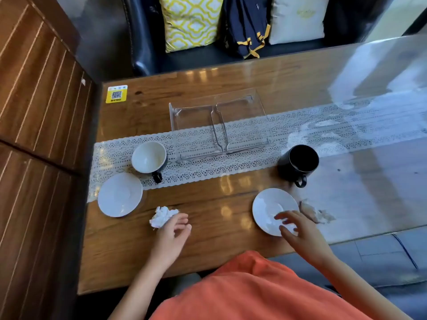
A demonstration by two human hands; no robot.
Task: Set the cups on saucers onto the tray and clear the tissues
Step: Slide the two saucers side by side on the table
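A clear plastic tray [258, 107] lies on the lace runner at the table's middle. A dark cup with a white inside [149, 158] stands left of it, with an empty white saucer [120, 195] in front. A black cup [300, 160] stands to the right, behind a second white saucer [268, 204]. My right hand [300, 232] is spread over that saucer's near edge, fingertips on it. A crumpled white tissue [161, 215] touches my left hand [173, 232], whose fingers are loosely curled and apart. Another crumpled tissue [314, 213] lies just right of the right saucer.
A white lace runner [312, 128] crosses the wooden table [231, 227] under a glossy cover with glare at the right. A yellow QR sticker [116, 94] sits at the far left corner. Behind the table is a dark sofa with cushions [191, 21]. A wood-panelled wall [34, 112] runs along the left.
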